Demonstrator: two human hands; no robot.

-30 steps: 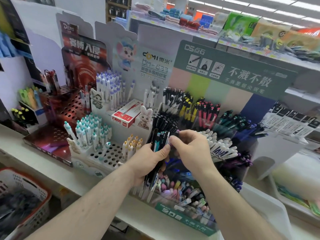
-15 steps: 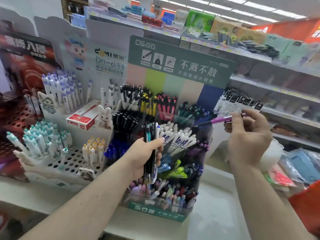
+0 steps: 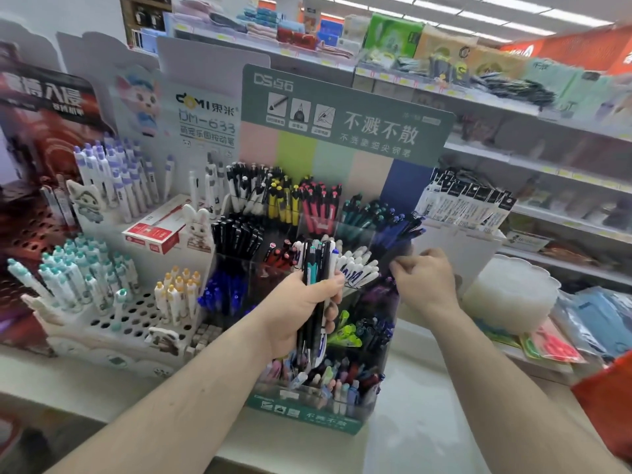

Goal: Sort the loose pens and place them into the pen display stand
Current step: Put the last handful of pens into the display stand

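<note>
Pens (image 3: 316, 268): upright in your gripping left hand (image 3: 301, 309); right hand (image 3: 422, 278), curled, contents unclear, just right, at stand (image 3: 307, 410).

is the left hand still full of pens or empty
Full. The left hand grips a bundle of pens upright in front of the display stand, tops sticking out above the fingers.

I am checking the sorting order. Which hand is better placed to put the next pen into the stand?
Probably the right hand: it holds no pen and hovers by the stand, while the left hand grips the bundle of pens.
</note>
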